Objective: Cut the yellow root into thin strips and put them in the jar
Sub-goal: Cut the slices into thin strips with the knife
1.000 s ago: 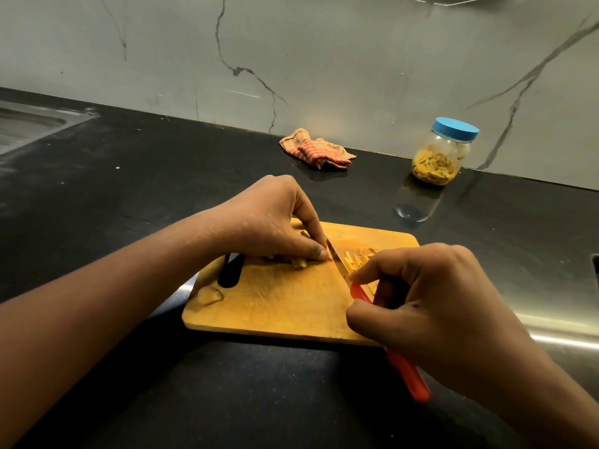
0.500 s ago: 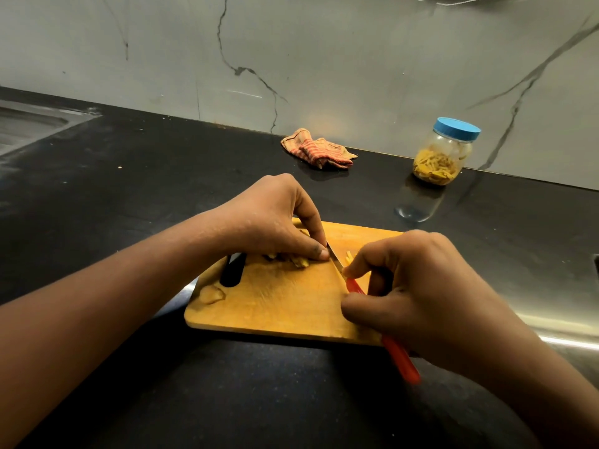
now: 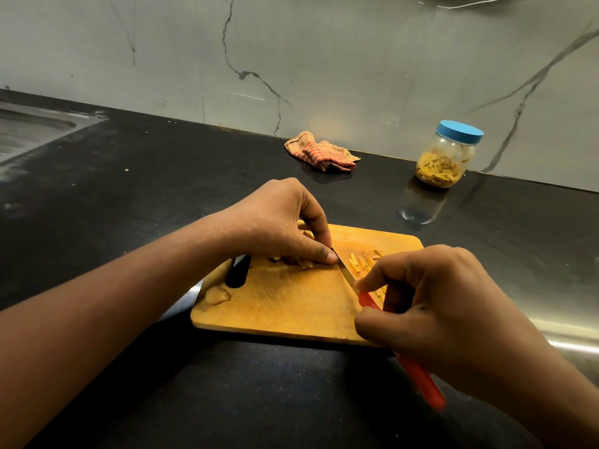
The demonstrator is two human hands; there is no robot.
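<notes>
Left hand (image 3: 282, 228) is curled over the yellow root (image 3: 303, 262), and its bent fingertips pin the root to the cutting board (image 3: 285, 306). Right hand (image 3: 431, 306) grips the red handle of the knife (image 3: 368, 299). The blade rests on the board, just beside the left fingertips. Cut strips (image 3: 361, 264) lie on the board to the right of the blade. The jar (image 3: 445, 157), blue lid on and part-filled with yellow pieces, stands well apart at the rear of the black counter (image 3: 162, 189), near a crumpled cloth (image 3: 321, 152).

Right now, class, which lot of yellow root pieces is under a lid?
The strips in the blue-lidded jar. The others lie bare on the cutting board, under the left hand and beside the knife.
</notes>
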